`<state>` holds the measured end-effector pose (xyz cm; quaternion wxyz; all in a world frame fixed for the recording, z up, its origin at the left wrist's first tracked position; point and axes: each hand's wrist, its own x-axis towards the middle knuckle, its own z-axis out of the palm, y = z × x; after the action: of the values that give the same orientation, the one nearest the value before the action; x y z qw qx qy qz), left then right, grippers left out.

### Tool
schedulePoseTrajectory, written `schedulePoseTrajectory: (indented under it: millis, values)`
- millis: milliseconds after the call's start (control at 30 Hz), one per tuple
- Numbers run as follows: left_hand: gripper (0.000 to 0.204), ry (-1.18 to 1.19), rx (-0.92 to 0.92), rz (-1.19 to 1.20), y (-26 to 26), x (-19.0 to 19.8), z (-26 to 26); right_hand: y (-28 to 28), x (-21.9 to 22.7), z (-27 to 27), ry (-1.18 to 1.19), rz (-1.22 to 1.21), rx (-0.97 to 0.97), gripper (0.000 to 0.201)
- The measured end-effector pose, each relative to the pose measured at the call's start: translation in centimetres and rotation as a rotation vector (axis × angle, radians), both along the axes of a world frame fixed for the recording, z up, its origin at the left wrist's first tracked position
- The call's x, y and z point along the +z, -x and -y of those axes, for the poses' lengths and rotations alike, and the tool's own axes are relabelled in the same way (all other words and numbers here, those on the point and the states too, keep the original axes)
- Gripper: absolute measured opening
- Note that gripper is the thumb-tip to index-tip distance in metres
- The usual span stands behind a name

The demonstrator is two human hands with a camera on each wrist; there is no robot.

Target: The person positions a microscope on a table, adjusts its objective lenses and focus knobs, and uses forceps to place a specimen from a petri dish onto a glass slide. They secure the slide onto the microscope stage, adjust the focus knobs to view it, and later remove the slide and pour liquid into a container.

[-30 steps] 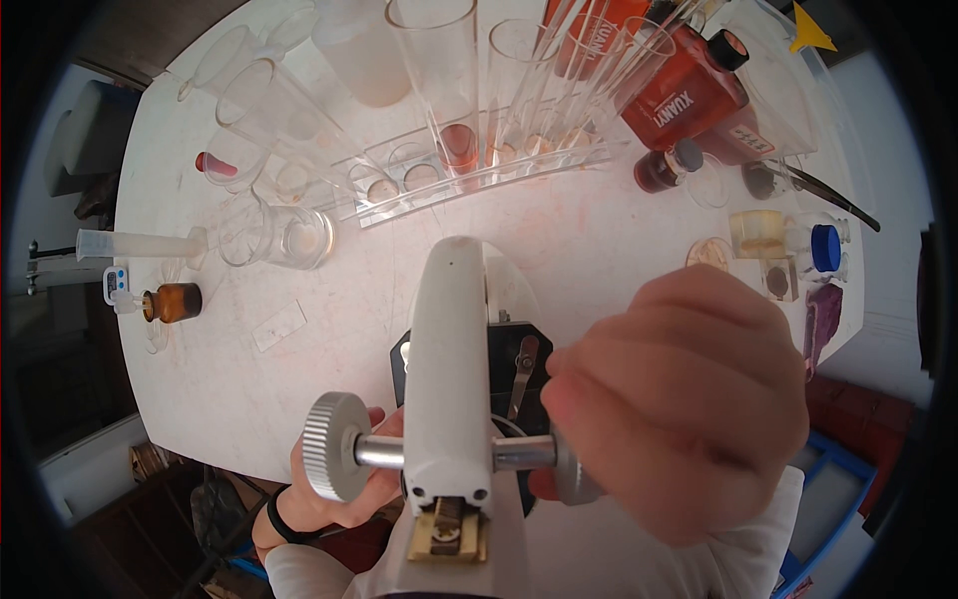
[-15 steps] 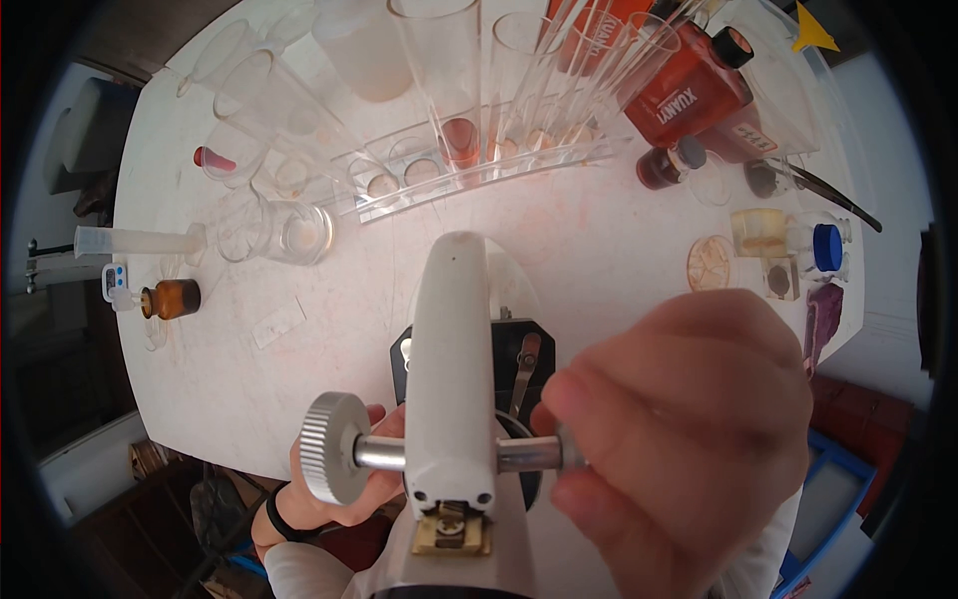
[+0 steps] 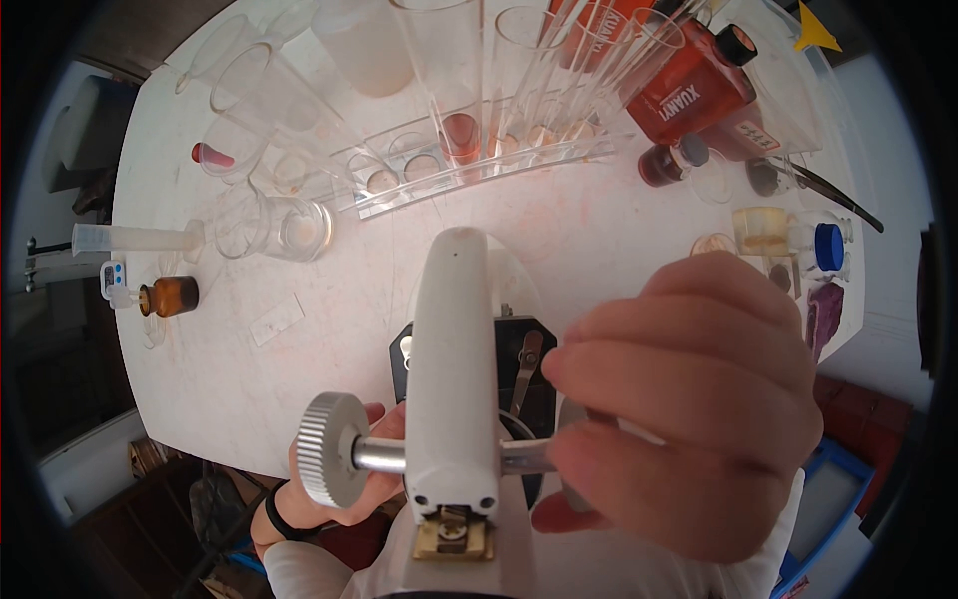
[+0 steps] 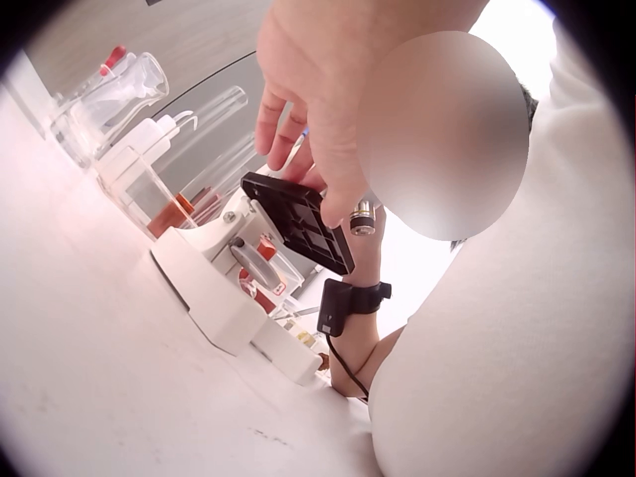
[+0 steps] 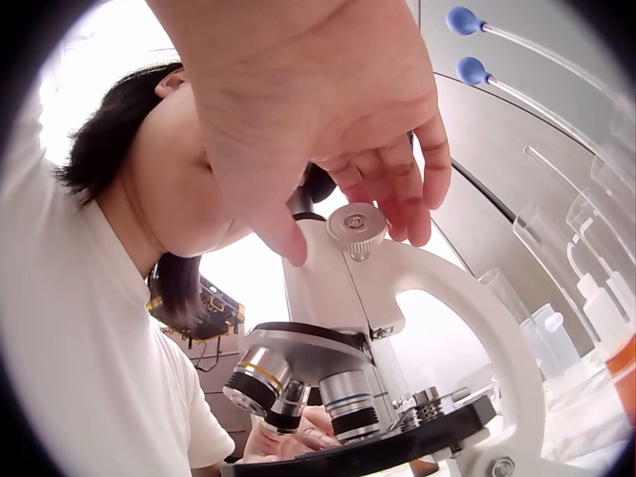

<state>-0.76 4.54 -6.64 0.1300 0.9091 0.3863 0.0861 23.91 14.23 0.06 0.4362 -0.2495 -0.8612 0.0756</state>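
Note:
A white microscope [image 3: 451,349] stands before the person, with a black stage [image 3: 527,374]. The right hand [image 3: 689,399] holds the ridged metal focus knob on its side of the arm. In the right wrist view the thumb is left of that focus knob [image 5: 356,229] and the fingers are to its right. The left hand [image 4: 328,89] holds the stage edge, its thumb across the side and some fingertips behind it. The opposite focus knob [image 3: 332,449] hides part of this hand in the head view. Objectives [image 5: 348,402] hang over the stage.
Behind the microscope stands a clear rack [image 3: 489,170] with large tubes. Beakers [image 3: 299,230] and a brown bottle [image 3: 172,297] are at left. Red bottles [image 3: 689,90], a blue-capped bottle [image 3: 828,247] and tweezers [image 3: 833,192] are at right. A glass slide [image 3: 276,319] lies on the table.
The right hand first lowered and spread its thumb and fingers about the focus knob, then rose and drew its fingers over it again. The left hand has stayed at the stage.

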Motion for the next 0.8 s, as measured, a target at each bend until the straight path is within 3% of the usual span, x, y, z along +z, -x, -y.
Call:
schedulePoseTrajectory:
  millis: [133, 367, 600, 667, 800]
  values:
    - [0.031, 0.047, -0.015, 0.041, 0.1, -0.2, 0.0, -0.9, 0.9, 1.0, 0.122, 0.146, -0.079, 0.027]
    - [0.029, 0.071, -0.043, 0.024, 0.0, 0.3, -0.2, -0.5, 0.6, 1.1, 0.108, 0.063, -0.088, 0.029]
    - [0.029, 0.053, -0.06, -0.032, 0.2, -0.2, 0.1, -1.2, 1.7, 1.0, 0.179, 0.197, -0.063, 0.036]
    - [0.023, -0.137, -0.138, -0.013, 0.9, -1.7, 0.5, -1.3, 2.0, 1.0, 0.189, 0.219, -0.057, 0.037]
    - [0.023, -0.14, -0.138, -0.009, 1.6, -2.5, 0.5, -1.3, 2.0, 0.9, 0.202, 0.231, -0.071, 0.044]
